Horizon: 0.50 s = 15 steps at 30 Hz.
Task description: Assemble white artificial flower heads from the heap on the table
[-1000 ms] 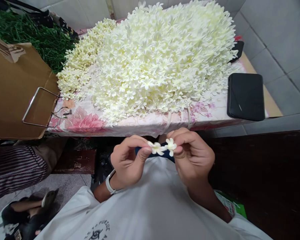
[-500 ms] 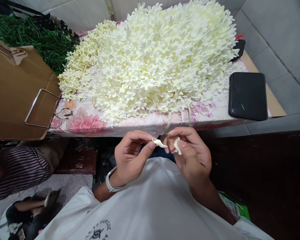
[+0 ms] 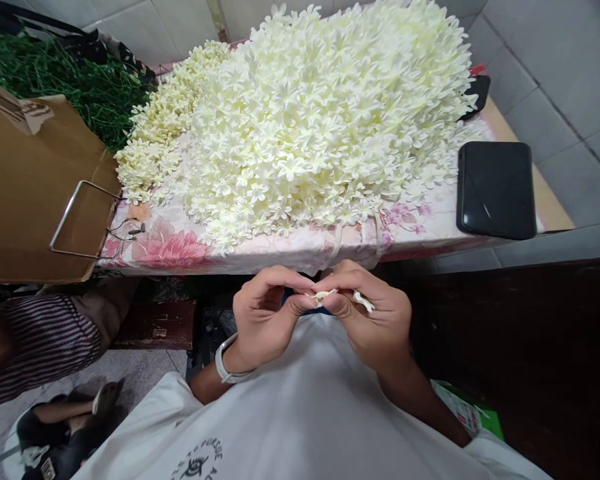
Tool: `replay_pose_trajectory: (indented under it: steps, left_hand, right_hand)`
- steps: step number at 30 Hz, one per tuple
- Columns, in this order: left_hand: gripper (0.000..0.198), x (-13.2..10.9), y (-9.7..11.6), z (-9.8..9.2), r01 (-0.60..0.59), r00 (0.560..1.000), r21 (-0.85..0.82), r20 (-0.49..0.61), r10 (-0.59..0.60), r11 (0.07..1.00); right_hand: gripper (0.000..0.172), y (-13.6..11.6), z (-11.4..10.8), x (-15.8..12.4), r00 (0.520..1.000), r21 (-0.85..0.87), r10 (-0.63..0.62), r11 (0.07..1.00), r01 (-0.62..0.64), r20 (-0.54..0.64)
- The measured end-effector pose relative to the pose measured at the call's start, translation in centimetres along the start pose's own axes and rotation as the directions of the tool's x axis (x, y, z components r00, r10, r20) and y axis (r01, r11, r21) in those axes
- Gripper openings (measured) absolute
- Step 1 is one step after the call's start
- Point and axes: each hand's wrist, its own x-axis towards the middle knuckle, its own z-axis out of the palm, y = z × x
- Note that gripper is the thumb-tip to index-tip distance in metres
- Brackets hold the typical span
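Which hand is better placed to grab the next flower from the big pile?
Probably the right hand: its knuckles sit just below the floral cloth, nearest the cream flower pile. The left hand is about as close, though, and both pinch flower pieces.

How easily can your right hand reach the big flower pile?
Probably easily: nothing stands between your right hand and the flower pile on the flowery cloth. But its fingers are pinching a cream flower now.
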Motion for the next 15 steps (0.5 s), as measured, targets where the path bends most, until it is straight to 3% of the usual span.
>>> replay_pose_trajectory:
  steps: [2, 7, 11, 15]
  left_hand:
    - [0.027, -0.1, -0.2, -0.1, -0.069, 0.998, 0.055, 0.017, 0.068, 0.996]
    - [0.03, -0.3, -0.7, -0.4, -0.223, 0.973, 0.212, 0.099, 0.206, 0.951]
    - [0.03, 0.2, -0.7, -0.8, -0.219, 0.974, 0.134, 0.081, 0.21, 0.966]
    - [0.03, 0.8, -0.2, -1.5, -0.163, 0.981, 0.076, 0.118, 0.153, 0.984]
  right_hand:
    - [0.003, -0.1, 0.1, 0.0, 1.0, -0.01, 0.009, 1.0, -0.009, 0.004]
    - [0.017, 0.2, 0.6, -0.4, 0.996, 0.019, 0.067, 0.998, -0.066, -0.062]
    - [0.008, 0.7, 0.9, -0.6, 0.987, 0.191, 0.16, 0.968, -0.163, 0.027]
    - [0.006, 0.9, 0.8, -0.5, 0.988, 0.189, 0.156, 0.97, -0.155, 0.011]
